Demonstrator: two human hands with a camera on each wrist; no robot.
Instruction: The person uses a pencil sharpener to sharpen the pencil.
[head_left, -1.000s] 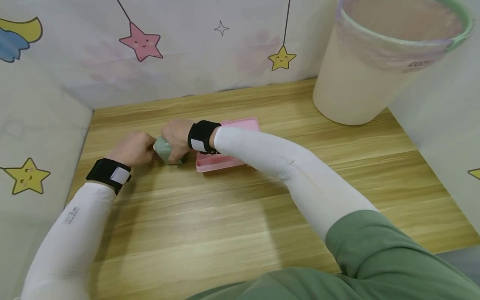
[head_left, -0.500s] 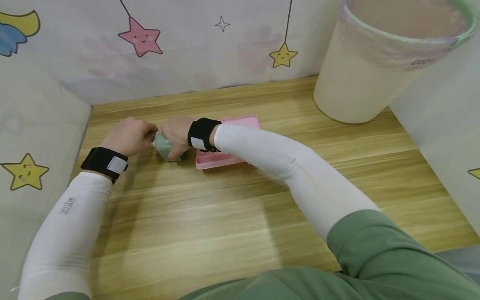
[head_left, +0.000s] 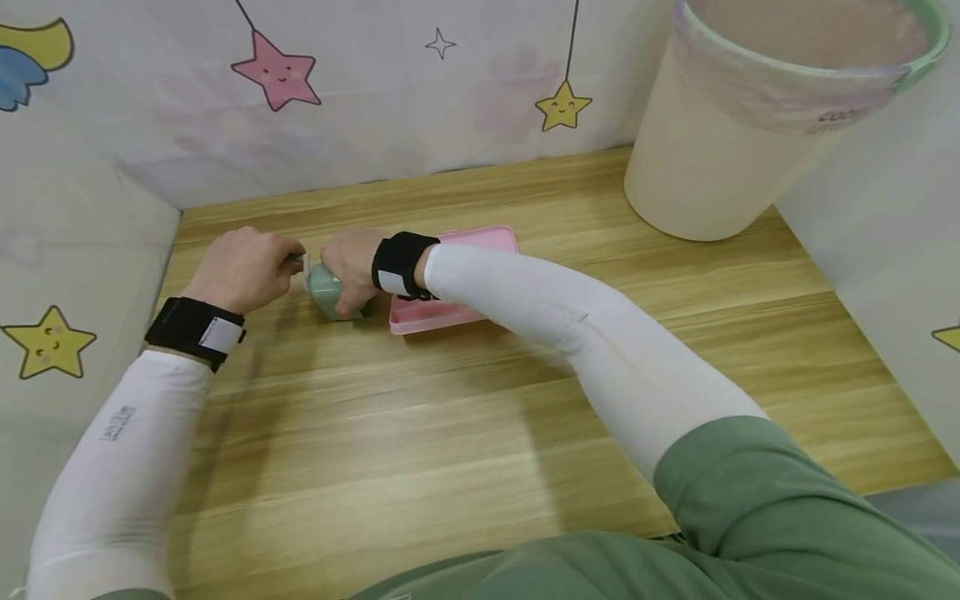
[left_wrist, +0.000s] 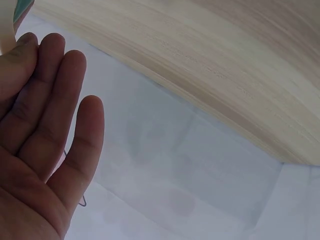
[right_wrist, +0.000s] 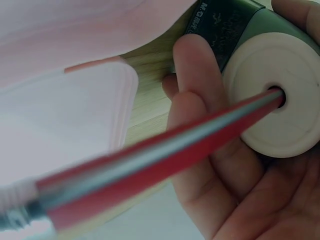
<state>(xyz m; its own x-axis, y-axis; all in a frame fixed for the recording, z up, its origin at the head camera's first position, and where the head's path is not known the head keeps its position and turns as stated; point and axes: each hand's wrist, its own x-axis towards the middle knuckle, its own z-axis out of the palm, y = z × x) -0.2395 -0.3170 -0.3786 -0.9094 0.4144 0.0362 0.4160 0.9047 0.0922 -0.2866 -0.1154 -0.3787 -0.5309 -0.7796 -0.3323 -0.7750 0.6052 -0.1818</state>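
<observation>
My right hand point(head_left: 352, 260) grips a green pencil sharpener point(head_left: 326, 292) on the left part of the table. In the right wrist view, a red pencil point(right_wrist: 170, 144) with a silver stripe stands in the hole of the sharpener's round cream face point(right_wrist: 265, 125). At the sharpener's other side, my left hand point(head_left: 243, 267) pinches its pale crank point(head_left: 304, 262) between thumb and forefinger. The left wrist view shows the remaining fingers held away from it, with a cream piece point(left_wrist: 7, 30) at the upper left edge.
A pink pencil case point(head_left: 480, 240) lies open beside the sharpener, partly under my right forearm. A tall cream bin point(head_left: 705, 158) with a bag over its rim stands at the back right. Fabric walls printed with stars enclose the wooden table point(head_left: 420, 433).
My left hand has moved up and slightly left with the crank. The right hand stays around the sharpener, nearly still.
</observation>
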